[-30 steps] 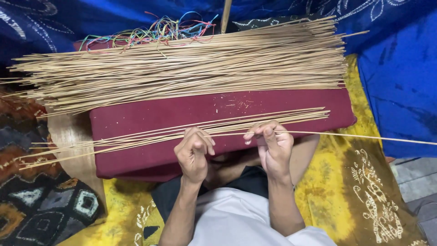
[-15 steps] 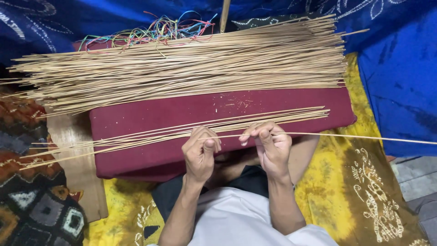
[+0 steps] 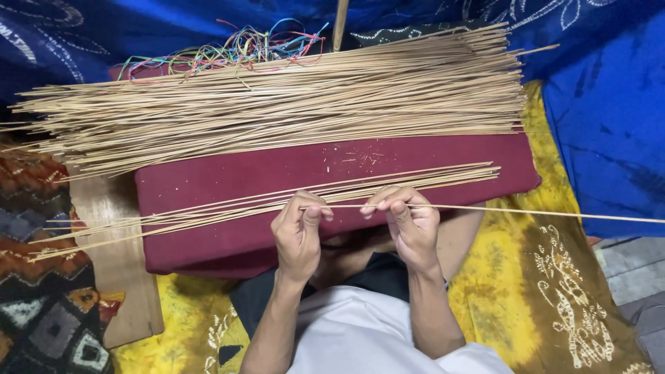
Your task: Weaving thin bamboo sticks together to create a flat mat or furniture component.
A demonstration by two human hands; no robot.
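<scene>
My left hand (image 3: 299, 232) and my right hand (image 3: 405, 220) pinch one thin pale stick (image 3: 554, 212) between thumb and fingers; it runs level and sticks out far to the right. Just behind my hands lies a small row of similar sticks (image 3: 277, 201) across the front of a maroon cushion (image 3: 228, 239). A large heap of the same sticks (image 3: 277, 104) covers the cushion's far side.
Coloured threads (image 3: 235, 52) lie tangled behind the heap, next to an upright wooden pole (image 3: 339, 24). A wooden board (image 3: 118, 277) lies at the left. Blue cloth (image 3: 609, 111) hangs behind and right. Yellow patterned cloth (image 3: 540, 277) covers the floor.
My left hand has slid right along the stick, closer to my right hand. The view has drifted slightly; the stick heaps have not moved.
</scene>
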